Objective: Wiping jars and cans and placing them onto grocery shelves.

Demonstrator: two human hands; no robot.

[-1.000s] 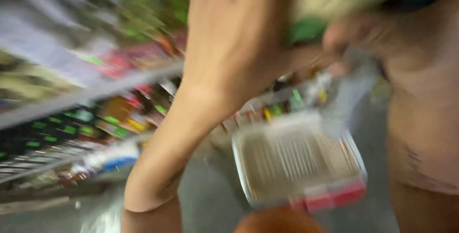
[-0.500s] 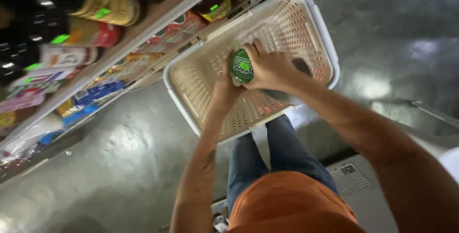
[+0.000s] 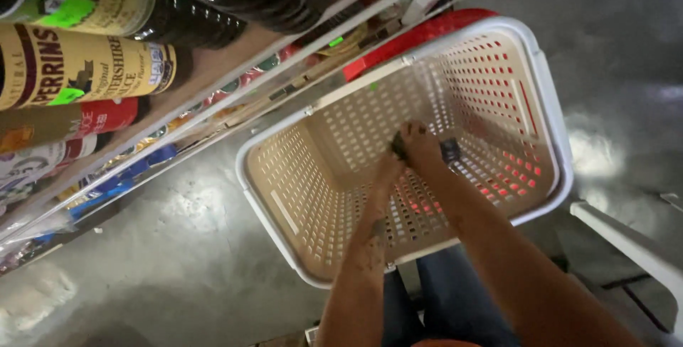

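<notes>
Dark object (image 3: 449, 149) sits low inside white perforated basket (image 3: 548, 98), clasped between my hands. Right hand (image 3: 421, 144) curls over it; left hand (image 3: 390, 169) presses alongside, fingers hidden, so its hold I cannot tell. Basket stands on grey floor (image 3: 178, 261) beside shelf (image 3: 235, 69) of dark bottles (image 3: 85, 62).

A dark object (image 3: 449, 150), small and partly hidden, sits low inside the white perforated shopping basket (image 3: 548, 105), with only its black ends showing on either side of the right hand (image 3: 420, 146) that closes over it. What kind of thing it is cannot be told. The basket is rectangular with a thick white rim and slotted walls, red showing through the holes on its right side, and it stands tilted in view on the grey floor just beside the shelf.
</notes>
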